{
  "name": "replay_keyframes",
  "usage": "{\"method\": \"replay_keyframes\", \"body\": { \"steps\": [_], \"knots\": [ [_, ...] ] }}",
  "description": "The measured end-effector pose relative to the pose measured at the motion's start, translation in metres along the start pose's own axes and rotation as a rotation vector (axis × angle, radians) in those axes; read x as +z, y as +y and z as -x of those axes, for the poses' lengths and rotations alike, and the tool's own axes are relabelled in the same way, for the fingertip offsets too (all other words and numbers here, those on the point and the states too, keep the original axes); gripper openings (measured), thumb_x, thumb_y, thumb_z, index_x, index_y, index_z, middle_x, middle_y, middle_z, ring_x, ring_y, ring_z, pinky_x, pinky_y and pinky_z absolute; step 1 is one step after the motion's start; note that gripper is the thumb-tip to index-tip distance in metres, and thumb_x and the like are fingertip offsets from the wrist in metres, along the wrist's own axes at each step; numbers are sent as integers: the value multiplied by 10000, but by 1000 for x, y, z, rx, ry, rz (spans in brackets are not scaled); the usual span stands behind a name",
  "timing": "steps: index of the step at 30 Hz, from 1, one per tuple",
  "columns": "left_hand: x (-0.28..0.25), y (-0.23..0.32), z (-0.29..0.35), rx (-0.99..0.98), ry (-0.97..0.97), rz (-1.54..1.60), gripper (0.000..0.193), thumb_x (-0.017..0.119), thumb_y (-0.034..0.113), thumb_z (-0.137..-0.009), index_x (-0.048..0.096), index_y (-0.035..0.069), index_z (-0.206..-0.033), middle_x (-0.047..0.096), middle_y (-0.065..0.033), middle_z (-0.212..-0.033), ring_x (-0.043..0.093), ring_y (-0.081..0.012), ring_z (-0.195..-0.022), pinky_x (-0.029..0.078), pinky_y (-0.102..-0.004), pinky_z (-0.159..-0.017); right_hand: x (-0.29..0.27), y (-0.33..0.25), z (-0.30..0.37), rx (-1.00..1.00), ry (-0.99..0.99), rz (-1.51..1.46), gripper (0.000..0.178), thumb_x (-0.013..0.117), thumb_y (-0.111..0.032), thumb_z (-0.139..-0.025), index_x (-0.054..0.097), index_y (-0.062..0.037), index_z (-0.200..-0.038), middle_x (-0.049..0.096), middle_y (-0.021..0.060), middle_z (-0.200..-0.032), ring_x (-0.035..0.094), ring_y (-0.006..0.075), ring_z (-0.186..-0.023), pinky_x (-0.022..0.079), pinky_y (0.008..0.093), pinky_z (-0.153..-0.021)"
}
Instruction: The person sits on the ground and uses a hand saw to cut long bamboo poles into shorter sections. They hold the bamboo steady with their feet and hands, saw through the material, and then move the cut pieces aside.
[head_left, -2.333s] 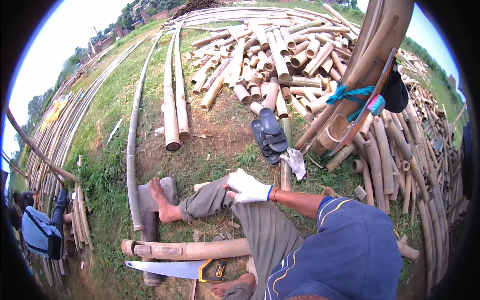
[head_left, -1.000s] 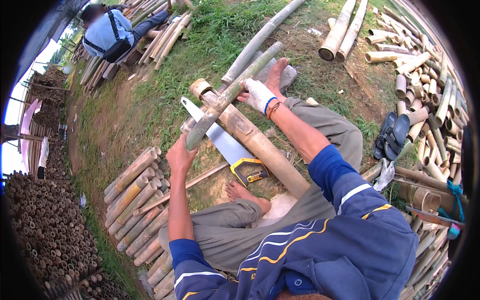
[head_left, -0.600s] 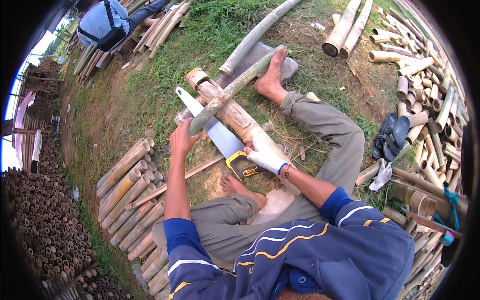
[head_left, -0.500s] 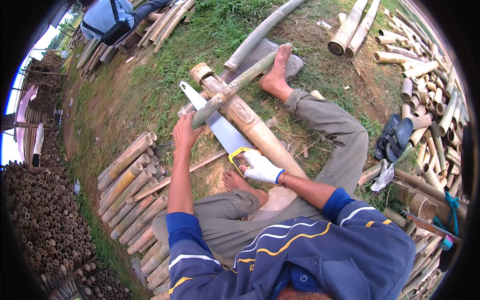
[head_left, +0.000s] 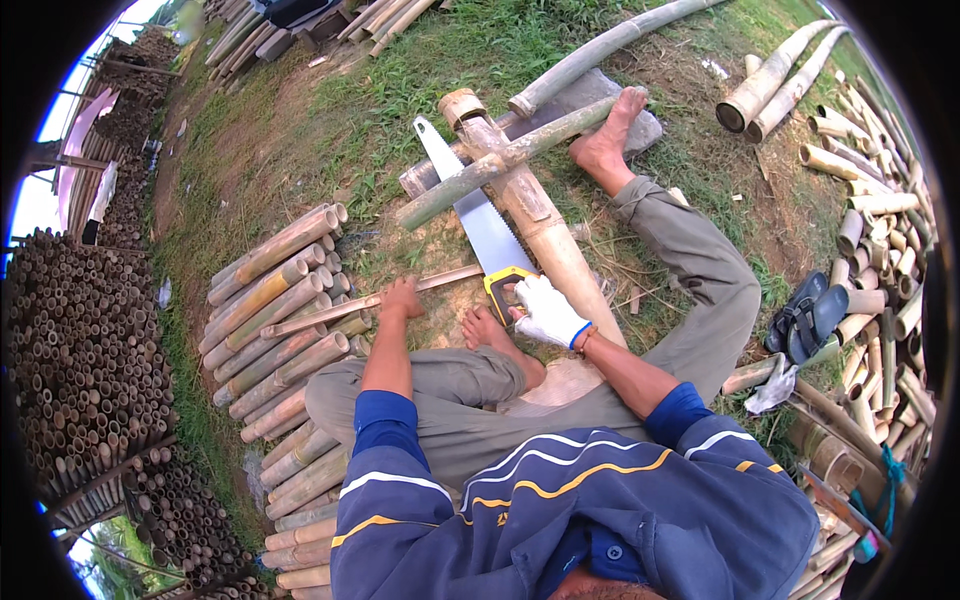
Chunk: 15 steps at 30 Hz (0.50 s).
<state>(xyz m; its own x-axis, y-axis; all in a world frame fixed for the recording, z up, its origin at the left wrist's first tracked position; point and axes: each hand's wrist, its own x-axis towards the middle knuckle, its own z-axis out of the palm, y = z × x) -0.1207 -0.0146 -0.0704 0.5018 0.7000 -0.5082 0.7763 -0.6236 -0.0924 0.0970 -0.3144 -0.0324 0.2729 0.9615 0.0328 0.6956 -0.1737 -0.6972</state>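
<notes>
Looks like an outdoor bamboo yard: grass and dirt underfoot, cut bamboo poles stacked in piles everywhere, and a hand saw lying across a thick bamboo stalk

Cut bamboo sections lie stacked on grass at left, a larger pile of bamboo tubes beyond; dark sandals rest near more bamboo pieces at right

Head view, steeply downward, close
</notes>
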Motion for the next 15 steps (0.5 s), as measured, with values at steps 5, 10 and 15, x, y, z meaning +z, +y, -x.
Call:
{"method": "replay_keyframes", "body": {
  "steps": [5,10,15],
  "knots": [
    [-15,-16,-14,25,-228,-80,540,791,168,-838,732,209,-1373,709,-166,-1405,640,-373,-1364,523,-475,-1146,-7,3,4,14,-1,-67,469,714,-289,-960,651,-80,-1375,658,244,-1249,620,449,-1191,549,527,-1010],
    [-56,-90,-9,57,-203,-312,443,792,169,-853,753,90,-1287,780,-203,-1238,747,-359,-1192,600,-472,-1021,-18,-25,-5,-113,75,-84,421,679,-222,-971,644,-53,-1355,640,220,-1219,618,423,-1138,535,508,-986],
    [-140,-73,38,275,-26,-115,480,836,324,-880,734,66,-1271,770,-257,-1170,734,-418,-1130,587,-519,-979,-40,-58,-10,-229,290,-237,508,688,-163,-968,579,-47,-1450,609,211,-1233,608,405,-1117,520,482,-980]
  ]
}}
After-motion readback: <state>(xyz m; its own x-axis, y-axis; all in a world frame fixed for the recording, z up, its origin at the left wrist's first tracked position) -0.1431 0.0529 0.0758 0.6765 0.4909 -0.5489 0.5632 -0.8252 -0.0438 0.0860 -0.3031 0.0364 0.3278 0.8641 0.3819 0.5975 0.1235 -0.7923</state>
